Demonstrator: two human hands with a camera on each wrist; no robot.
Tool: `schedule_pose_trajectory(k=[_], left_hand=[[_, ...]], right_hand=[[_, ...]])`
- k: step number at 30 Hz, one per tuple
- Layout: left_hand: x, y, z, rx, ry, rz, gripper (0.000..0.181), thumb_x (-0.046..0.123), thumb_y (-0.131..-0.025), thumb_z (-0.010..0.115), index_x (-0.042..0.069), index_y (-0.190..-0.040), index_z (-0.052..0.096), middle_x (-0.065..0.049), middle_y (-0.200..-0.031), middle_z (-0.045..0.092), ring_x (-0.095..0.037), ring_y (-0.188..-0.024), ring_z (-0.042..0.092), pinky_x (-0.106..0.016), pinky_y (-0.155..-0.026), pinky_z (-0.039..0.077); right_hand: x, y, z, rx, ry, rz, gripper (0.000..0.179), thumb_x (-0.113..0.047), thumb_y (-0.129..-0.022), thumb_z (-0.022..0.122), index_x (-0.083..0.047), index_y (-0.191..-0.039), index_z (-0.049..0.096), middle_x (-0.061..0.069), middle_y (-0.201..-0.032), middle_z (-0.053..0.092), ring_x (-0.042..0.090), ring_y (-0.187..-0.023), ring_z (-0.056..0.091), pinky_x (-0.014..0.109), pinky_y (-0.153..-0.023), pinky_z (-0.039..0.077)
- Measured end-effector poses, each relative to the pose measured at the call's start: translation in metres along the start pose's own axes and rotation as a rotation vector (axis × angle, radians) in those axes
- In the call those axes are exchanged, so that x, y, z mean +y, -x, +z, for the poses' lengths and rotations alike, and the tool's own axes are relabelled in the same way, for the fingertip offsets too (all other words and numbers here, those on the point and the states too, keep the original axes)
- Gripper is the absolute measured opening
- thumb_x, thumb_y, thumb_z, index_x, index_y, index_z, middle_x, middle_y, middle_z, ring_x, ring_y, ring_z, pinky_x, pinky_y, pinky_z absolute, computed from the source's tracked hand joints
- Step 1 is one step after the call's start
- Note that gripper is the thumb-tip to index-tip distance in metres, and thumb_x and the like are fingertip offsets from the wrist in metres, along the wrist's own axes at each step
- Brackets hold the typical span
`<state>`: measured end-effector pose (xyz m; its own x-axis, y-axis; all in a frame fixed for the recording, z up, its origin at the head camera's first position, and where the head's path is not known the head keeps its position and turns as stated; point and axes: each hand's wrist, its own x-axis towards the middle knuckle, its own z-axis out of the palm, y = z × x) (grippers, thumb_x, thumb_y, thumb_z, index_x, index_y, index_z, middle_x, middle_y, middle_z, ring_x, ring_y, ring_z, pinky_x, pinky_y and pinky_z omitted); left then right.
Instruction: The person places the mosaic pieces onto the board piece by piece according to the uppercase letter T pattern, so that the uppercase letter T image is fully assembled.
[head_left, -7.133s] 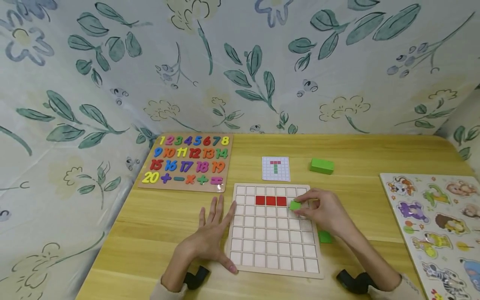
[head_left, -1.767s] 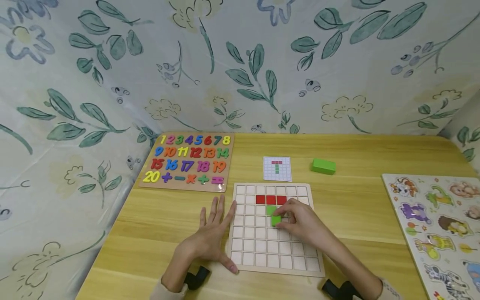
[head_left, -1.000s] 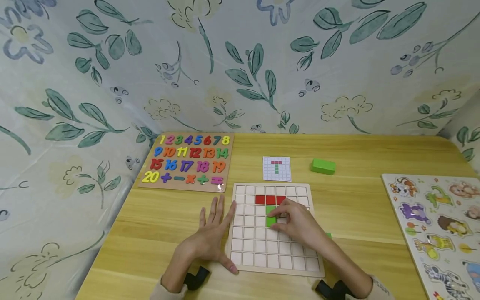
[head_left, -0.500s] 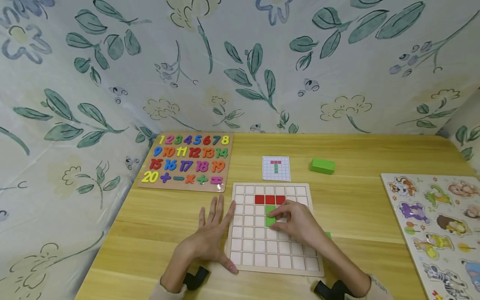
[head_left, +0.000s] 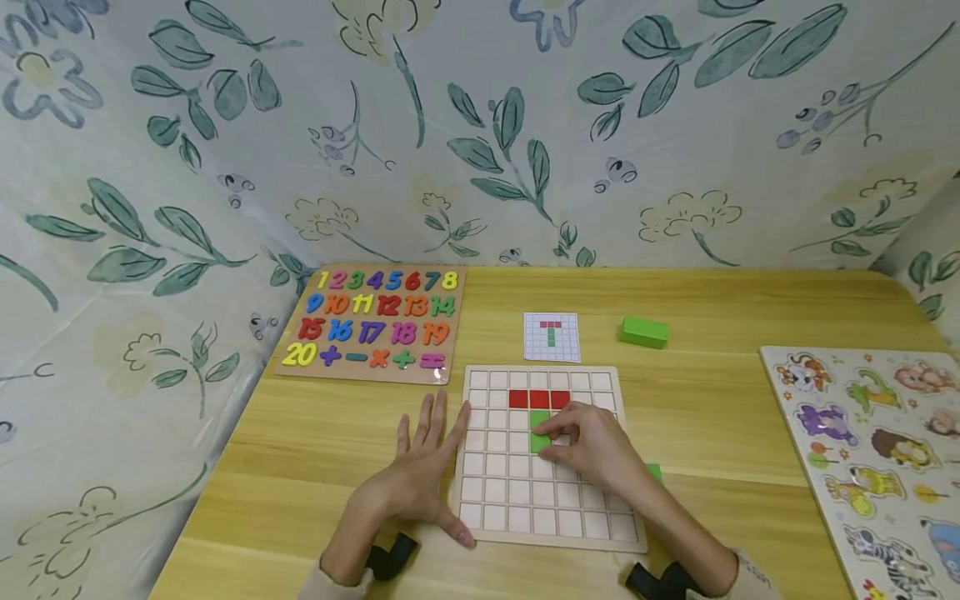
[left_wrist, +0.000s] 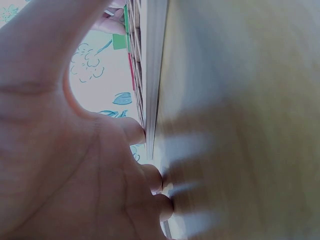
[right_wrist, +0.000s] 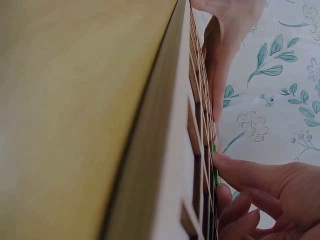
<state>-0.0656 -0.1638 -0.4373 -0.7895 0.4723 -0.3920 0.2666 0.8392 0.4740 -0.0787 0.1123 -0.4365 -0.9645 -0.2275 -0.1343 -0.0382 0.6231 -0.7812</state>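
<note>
A pale wooden grid board (head_left: pixel 521 542) lies in front of me. Three red tiles (head_left: pixel 538 400) form a row in its second line of squares. Under the middle one is a green tile (head_left: pixel 539 415), with a second green tile (head_left: pixel 539 444) directly below it. My right hand (head_left: pixel 600 442) pinches at this lower tile with thumb and index finger; the right wrist view shows a thin green edge (right_wrist: pixel 215 172) by the fingertips. Spread along the board's left side, my left hand (head_left: pixel 416 482) touches its edge with thumb and index finger.
Another green tile (head_left: pixel 655 472) shows partly beside my right wrist. Behind the board lie a printed T-pattern card (head_left: pixel 551 337) and a green block (head_left: pixel 643 332). A number board (head_left: pixel 372 325) is at the back left; an animal puzzle (head_left: pixel 870 442) is at the right.
Seven seconds ago my right hand held a green tile right of the red row. Since then two green tiles came under the middle red one, the lower shifting left into line. My left hand stayed.
</note>
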Motion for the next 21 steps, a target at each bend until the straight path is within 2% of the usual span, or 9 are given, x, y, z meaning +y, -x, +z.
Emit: schedule_pose_trajectory(k=[6, 11, 16, 21], left_hand=[[0.0, 0.0, 0.0, 0.001, 0.0, 0.007, 0.159, 0.056, -0.055, 0.098, 0.02, -0.167, -0.009, -0.015, -0.166, -0.036, -0.038, -0.154, -0.034, -0.069, -0.122, -0.019], [0.0, 0.0, 0.0, 0.003, -0.002, 0.006, 0.159, 0.056, -0.055, 0.098, 0.02, -0.167, -0.009, -0.015, -0.166, -0.036, -0.038, -0.154, -0.034, -0.069, -0.122, -0.019], [0.0, 0.001, -0.001, 0.006, -0.009, 0.0, 0.16, 0.057, -0.054, 0.098, 0.019, -0.167, -0.009, -0.016, -0.167, -0.036, -0.038, -0.155, -0.033, -0.068, -0.122, -0.019], [0.001, 0.001, 0.0, 0.008, -0.012, 0.001, 0.16, 0.057, -0.054, 0.098, 0.019, -0.167, -0.008, -0.016, -0.167, -0.035, -0.038, -0.155, -0.033, -0.068, -0.122, -0.018]], right_hand=[[-0.002, 0.006, -0.013, -0.023, 0.075, -0.071, 0.023, -0.011, -0.08, 0.088, -0.015, -0.102, 0.082, -0.002, -0.09, 0.069, 0.01, -0.066, 0.048, 0.022, -0.057, 0.039], [0.007, 0.016, -0.035, 0.019, 0.079, -0.081, 0.022, -0.016, -0.085, 0.085, -0.013, -0.107, 0.08, 0.0, -0.096, 0.071, 0.008, -0.064, 0.047, 0.022, -0.055, 0.04], [0.025, 0.03, -0.062, 0.05, 0.061, -0.037, 0.031, -0.023, -0.089, 0.083, -0.01, -0.116, 0.076, 0.005, -0.107, 0.07, 0.006, -0.067, 0.05, 0.021, -0.052, 0.042], [0.05, 0.046, -0.085, 0.023, 0.059, 0.026, 0.042, -0.027, -0.087, 0.084, -0.014, -0.125, 0.072, 0.005, -0.102, 0.064, 0.005, -0.07, 0.05, 0.022, -0.054, 0.042]])
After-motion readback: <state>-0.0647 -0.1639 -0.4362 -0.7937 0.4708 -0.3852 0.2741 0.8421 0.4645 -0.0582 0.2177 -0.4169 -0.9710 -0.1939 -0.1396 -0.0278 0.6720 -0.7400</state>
